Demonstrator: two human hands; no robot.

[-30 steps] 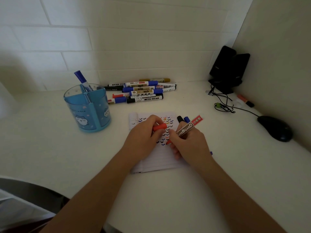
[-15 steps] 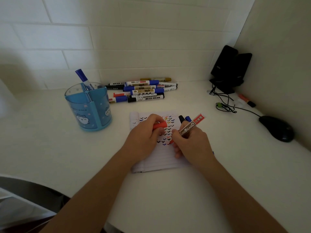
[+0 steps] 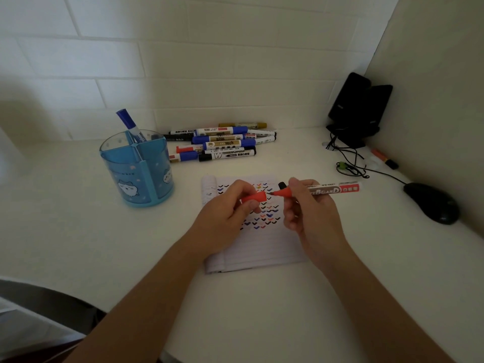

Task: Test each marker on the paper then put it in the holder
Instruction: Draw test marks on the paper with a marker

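Holder: I see a round, clear blue plastic cup (image 3: 136,169) split into compartments, back-left on the desk (image 3: 78,231); one blue marker (image 3: 128,123) leans in a rear compartment.
Left hand (image 3: 225,218): pinching a red cap (image 3: 254,197) above the paper (image 3: 262,247).
Right hand (image 3: 309,213): pinching the red marker (image 3: 327,189), bare tip just short of the cap.
Paper: lined, mid-desk, rows of small coloured ticks.
Pile (image 3: 222,142): capped markers along the back edge.
Room: cup well left of the paper; mouse (image 3: 432,203) near the right edge.

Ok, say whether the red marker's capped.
Uncapped: left hand holds the red cap just off the tip; right hand holds the red marker.
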